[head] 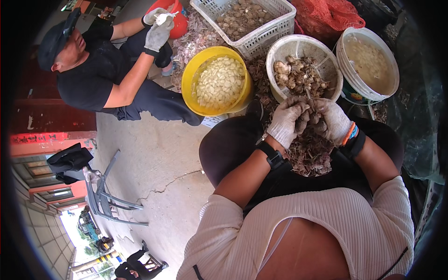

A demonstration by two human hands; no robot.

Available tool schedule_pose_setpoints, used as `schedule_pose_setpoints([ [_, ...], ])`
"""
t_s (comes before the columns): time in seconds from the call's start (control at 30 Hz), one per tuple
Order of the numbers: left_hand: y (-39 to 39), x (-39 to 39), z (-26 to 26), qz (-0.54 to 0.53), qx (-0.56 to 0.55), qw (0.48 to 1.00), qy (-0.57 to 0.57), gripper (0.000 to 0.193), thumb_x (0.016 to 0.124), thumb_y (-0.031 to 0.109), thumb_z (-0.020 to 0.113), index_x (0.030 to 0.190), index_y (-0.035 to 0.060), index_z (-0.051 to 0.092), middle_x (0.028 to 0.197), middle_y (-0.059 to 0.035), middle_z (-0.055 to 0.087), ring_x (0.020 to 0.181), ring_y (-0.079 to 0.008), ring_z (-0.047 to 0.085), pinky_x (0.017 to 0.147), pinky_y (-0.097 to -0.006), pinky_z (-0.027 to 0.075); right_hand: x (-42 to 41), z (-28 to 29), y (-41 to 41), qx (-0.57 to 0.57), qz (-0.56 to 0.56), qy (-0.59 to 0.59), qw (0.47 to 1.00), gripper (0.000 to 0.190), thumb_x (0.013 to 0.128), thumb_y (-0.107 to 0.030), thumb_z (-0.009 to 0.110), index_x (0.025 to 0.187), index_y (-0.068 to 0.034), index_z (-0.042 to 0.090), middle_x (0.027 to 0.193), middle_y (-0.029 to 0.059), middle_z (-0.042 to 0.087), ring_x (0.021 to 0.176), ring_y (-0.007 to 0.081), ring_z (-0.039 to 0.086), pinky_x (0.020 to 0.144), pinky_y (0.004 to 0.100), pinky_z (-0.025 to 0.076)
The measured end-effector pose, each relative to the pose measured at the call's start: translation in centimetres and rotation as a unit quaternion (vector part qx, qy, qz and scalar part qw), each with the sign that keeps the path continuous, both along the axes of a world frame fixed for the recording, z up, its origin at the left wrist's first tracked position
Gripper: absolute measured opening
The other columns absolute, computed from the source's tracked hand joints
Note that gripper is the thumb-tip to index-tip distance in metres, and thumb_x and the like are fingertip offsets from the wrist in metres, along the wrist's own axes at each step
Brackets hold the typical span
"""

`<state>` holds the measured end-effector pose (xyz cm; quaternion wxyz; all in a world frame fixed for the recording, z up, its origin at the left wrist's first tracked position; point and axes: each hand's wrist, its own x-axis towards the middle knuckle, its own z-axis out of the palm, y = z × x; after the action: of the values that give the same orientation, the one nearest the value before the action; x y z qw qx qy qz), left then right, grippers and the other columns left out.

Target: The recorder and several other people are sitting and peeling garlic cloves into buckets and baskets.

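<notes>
Both hands wear soiled knit gloves and meet above my lap, at the near rim of a white strainer basket (323,52) with unpeeled garlic (301,77) in it. My left hand (288,120) is on the picture's left, its darkened fingers curled close to the other hand. My right hand (329,120) has its fingers bent around a small brownish garlic piece (312,117); the fingers hide most of it. Whether the left fingers also grip it cannot be told. Beneath the hands lies a heap of garlic skins (313,154).
A yellow bucket (189,75) holds peeled cloves in water. Behind stand a white crate (245,43) of garlic and a red mesh bag (329,17); at the right, a white bucket (393,70) with cloudy water. A gloved co-worker (94,70) sits at the left, holding garlic.
</notes>
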<state>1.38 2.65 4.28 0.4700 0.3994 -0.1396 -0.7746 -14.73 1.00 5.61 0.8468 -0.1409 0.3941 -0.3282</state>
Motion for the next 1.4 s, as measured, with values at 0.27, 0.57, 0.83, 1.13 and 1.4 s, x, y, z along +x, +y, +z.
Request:
schedule_pose_setpoints([
  [0.27, 0.2, -0.4, -1.4, 0.002, -0.180, 0.951, -0.250, 0.010, 0.088, 0.003, 0.055, 0.096, 0.0011, 0.060, 0.078, -0.0024, 0.060, 0.059, -0.0100, 0.054, 0.052, -0.0222, 0.046, 0.2, -0.1, 0.0, -0.278, 0.022, 0.282, 0.918, 0.020, 0.090, -0.018, 0.054, 0.089, 0.000, 0.061, 0.065, 0.0048, 0.061, 0.052, 0.0144, 0.057, 0.044, 0.0278, 0.043],
  [0.57, 0.3, -0.7, 0.4, -0.058, -0.189, 0.957, -0.210, 0.018, 0.088, 0.007, 0.059, 0.104, -0.0031, 0.061, 0.097, -0.0041, 0.062, 0.087, -0.0102, 0.056, 0.080, -0.0236, 0.046, -0.3, -0.7, -0.1, -0.433, 0.042, 0.441, 0.785, 0.022, 0.089, -0.017, 0.055, 0.096, 0.002, 0.062, 0.067, 0.0073, 0.060, 0.065, 0.0184, 0.059, 0.061, 0.0347, 0.048],
  [0.83, 0.1, -0.6, -1.2, 0.006, -0.224, 0.936, -0.272, 0.016, 0.087, 0.007, 0.056, 0.099, -0.0030, 0.061, 0.088, -0.0068, 0.063, 0.078, -0.0121, 0.058, 0.071, -0.0249, 0.049, -0.5, -0.2, -0.3, -0.274, 0.057, 0.248, 0.927, 0.025, 0.089, -0.018, 0.055, 0.098, 0.004, 0.062, 0.072, 0.0022, 0.061, 0.061, 0.0097, 0.055, 0.055, 0.0244, 0.044],
  [1.13, -0.1, -0.7, -0.1, 0.074, -0.040, 0.992, -0.099, 0.008, 0.086, 0.004, 0.056, 0.089, 0.0023, 0.063, 0.074, -0.0051, 0.062, 0.057, -0.0131, 0.058, 0.045, -0.0250, 0.047, -0.5, 0.0, -0.6, -0.384, 0.081, 0.461, 0.796, 0.021, 0.086, -0.017, 0.057, 0.093, 0.002, 0.063, 0.070, 0.0104, 0.061, 0.067, 0.0183, 0.060, 0.063, 0.0321, 0.048],
  [1.4, 0.0, 0.1, -0.5, 0.012, -0.031, 0.994, -0.108, 0.011, 0.087, 0.006, 0.056, 0.096, 0.0052, 0.061, 0.078, -0.0048, 0.060, 0.056, -0.0147, 0.056, 0.042, -0.0265, 0.044, -0.1, 0.6, 0.1, -0.437, 0.133, 0.397, 0.796, 0.022, 0.088, -0.016, 0.057, 0.098, 0.003, 0.061, 0.076, 0.0092, 0.064, 0.075, 0.0192, 0.062, 0.068, 0.0323, 0.049],
])
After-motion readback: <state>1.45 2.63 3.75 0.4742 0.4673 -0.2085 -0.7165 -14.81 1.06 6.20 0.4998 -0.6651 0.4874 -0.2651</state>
